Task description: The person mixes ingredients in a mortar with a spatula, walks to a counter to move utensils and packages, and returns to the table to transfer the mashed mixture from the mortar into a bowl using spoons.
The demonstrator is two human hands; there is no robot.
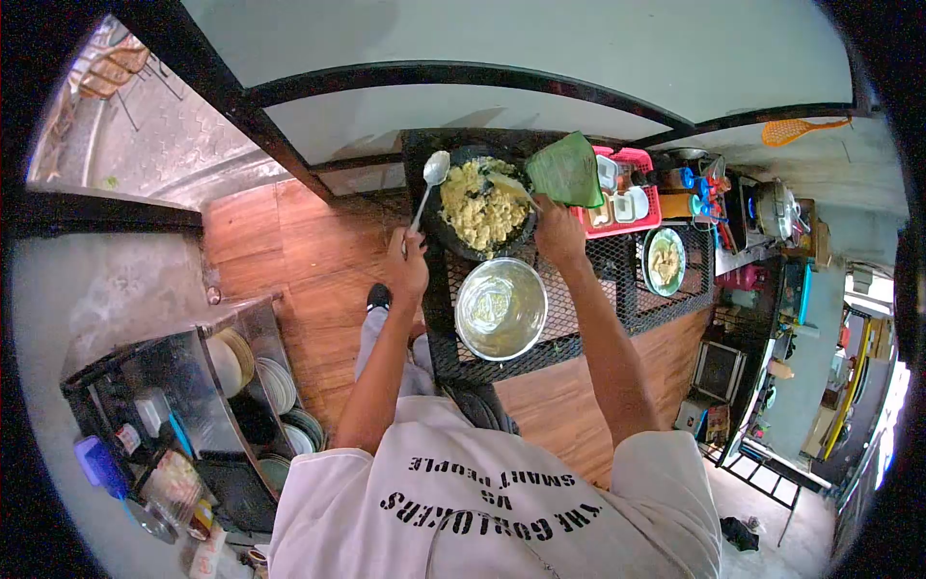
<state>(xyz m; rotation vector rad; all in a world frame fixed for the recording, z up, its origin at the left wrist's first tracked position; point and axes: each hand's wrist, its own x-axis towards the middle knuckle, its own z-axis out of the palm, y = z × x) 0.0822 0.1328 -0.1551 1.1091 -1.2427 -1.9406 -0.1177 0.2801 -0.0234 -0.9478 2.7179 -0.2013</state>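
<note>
Has room over the brown floor (309, 251) at left, up to the left edge of the mesh table (622, 289), but narrower space farther right, between the metal bowl (501, 311) and the green leaf (564, 172). With the left hand (406, 264), closed to a loose fist, holds a metal spoon (429, 183) over the left rim of the dark pan (453, 243) on the table. With the right hand (559, 233), curled narrow, holds a pale spatula-like tool (511, 185) in the pan's yellow food (482, 214), near the red basket (639, 218).
</note>
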